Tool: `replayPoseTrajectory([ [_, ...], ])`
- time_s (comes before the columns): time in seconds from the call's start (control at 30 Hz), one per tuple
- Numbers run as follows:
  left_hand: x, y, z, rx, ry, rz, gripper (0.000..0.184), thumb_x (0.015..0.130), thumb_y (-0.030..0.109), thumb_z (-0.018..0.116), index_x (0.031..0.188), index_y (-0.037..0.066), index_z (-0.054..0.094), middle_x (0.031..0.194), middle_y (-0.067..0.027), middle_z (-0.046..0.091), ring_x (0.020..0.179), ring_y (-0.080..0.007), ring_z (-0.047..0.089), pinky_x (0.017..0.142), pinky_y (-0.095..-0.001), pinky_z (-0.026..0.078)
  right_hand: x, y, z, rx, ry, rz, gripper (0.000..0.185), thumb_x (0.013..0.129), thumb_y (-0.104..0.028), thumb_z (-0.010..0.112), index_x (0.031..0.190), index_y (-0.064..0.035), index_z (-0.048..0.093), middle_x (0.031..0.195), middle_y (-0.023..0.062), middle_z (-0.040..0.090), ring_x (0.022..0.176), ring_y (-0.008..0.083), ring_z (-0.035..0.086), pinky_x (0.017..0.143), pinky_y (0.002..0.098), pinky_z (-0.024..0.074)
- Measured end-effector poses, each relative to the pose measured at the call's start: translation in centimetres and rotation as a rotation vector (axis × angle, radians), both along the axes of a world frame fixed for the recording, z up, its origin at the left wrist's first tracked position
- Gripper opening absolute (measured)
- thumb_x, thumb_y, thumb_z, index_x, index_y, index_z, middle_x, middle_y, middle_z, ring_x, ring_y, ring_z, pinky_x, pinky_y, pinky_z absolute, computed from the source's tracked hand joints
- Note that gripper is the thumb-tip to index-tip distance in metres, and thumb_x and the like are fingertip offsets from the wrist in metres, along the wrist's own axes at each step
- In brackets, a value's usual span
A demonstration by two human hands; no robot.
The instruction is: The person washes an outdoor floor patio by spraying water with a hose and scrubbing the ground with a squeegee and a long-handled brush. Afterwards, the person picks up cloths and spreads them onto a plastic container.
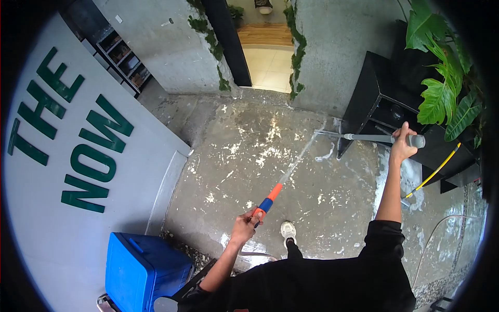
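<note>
My left hand (244, 226) is closed round an orange and blue hose nozzle (267, 204). From its tip a thin jet of water (301, 154) runs up and right across the floor. My right hand (402, 145) grips the grey handle of a long-handled floor tool (371, 138) near its end. The tool's narrow head (328, 134) lies on the wet concrete floor (244, 177), where the jet meets it; whether it is a brush or a squeegee I cannot make out. White foam patches lie beside the head.
A black cabinet (382, 104) and a leafy plant (442, 78) stand at right, near a yellow-and-black striped pole (436, 171). At lower left is a blue lidded bin (135, 270) beside a lettered wall (125, 177). A thin hose (431, 234) crosses the floor at right. A doorway (267, 62) opens ahead.
</note>
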State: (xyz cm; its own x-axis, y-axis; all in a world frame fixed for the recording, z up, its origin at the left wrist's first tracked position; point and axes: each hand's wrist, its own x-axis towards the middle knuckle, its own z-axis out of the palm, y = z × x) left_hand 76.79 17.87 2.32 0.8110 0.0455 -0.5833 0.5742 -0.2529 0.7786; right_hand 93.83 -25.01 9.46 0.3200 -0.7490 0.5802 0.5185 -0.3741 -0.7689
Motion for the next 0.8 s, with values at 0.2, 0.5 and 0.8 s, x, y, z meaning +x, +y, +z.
replayPoseTrajectory([
  [0.2, 3.9, -2.1, 0.2, -0.002, -0.009, -0.021, 0.051, 0.079, 0.039, 0.057, 0.118, 0.007, 0.048, 0.066, -0.0021, 0.058, 0.044, -0.0053, 0.040, 0.041, -0.0215, 0.035, 3.7, 1.2, 5.0, 0.028, -0.151, -0.114, 0.019, 0.075, -0.005, 0.061, 0.060, -0.0001, 0.050, 0.050, 0.0043, 0.050, 0.043, 0.0094, 0.046, 0.042, 0.0210, 0.0358],
  [0.5, 9.1, -3.2, -1.9, -0.054, -0.002, -0.053, 0.052, 0.080, 0.039, 0.056, 0.119, 0.005, 0.046, 0.067, -0.0013, 0.058, 0.050, -0.0045, 0.042, 0.046, -0.0204, 0.035, 11.1, 2.0, 1.5, -0.132, -0.202, -0.041, 0.016, 0.074, 0.002, 0.059, 0.059, -0.0003, 0.052, 0.054, 0.0056, 0.054, 0.047, 0.0098, 0.048, 0.048, 0.0221, 0.0398],
  [0.8, 5.2, -1.9, -0.8, -0.035, 0.005, -0.055, 0.052, 0.081, 0.037, 0.055, 0.118, 0.002, 0.046, 0.069, -0.0029, 0.059, 0.058, -0.0057, 0.049, 0.052, -0.0212, 0.039, 7.2, 0.7, -11.1, -0.068, -0.002, 0.194, 0.017, 0.078, 0.001, 0.055, 0.068, -0.0050, 0.042, 0.062, 0.0014, 0.047, 0.055, 0.0095, 0.048, 0.052, 0.0232, 0.0417],
])
